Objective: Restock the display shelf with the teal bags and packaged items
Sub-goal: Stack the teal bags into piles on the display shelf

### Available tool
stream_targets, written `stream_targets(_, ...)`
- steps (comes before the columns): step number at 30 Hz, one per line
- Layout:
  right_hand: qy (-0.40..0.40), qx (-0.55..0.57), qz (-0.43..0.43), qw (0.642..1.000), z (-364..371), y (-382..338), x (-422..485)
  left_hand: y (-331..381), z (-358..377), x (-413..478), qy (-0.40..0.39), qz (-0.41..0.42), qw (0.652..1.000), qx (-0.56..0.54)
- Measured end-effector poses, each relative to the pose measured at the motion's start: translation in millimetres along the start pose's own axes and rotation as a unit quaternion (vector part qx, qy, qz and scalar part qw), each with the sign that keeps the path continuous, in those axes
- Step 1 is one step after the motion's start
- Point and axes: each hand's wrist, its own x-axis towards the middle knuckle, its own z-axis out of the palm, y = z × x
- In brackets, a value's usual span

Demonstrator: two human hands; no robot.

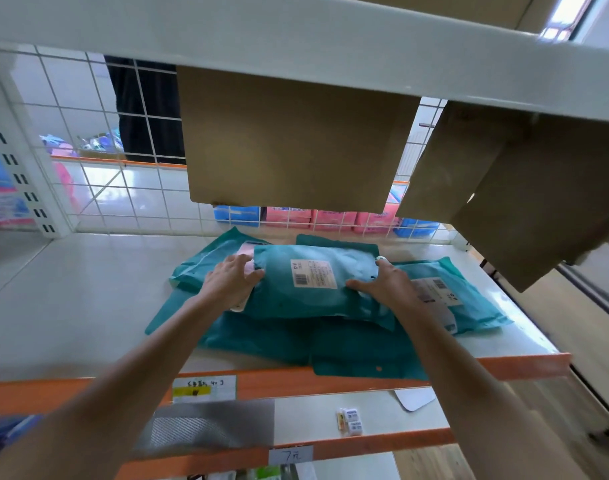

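A pile of teal bags lies on the white display shelf with an orange front lip. The top teal bag carries a white barcode label and sits in the middle of the pile. My left hand grips its left end, fingers curled over the edge. My right hand holds its right side, thumb on top beside the label. More teal bags lie under it, one at the back left, one at the right and flat ones at the front.
Brown cardboard panels hang down from the shelf above, close over the pile. A white wire grid backs the shelf. Pink and blue packs sit behind it. A lower shelf holds small packets and a price tag.
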Motion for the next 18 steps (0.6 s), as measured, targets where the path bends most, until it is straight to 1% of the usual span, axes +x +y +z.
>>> stream_targets(9, 0.016, -0.041, -0.007, 0.999, 8, -2, 0, 2, 2, 3, 0.021, -0.009, 1.0, -0.01)
stream_targets(14, 0.035, 0.037, 0.001, 0.999, 11, -5, 2, -1, 2, 4, 0.021, -0.011, 1.0, -0.014)
stream_targets(18, -0.013, 0.101, 0.051, 0.993, 1, -15, 2, -3, 1, 8, 0.013, -0.014, 0.999, -0.035)
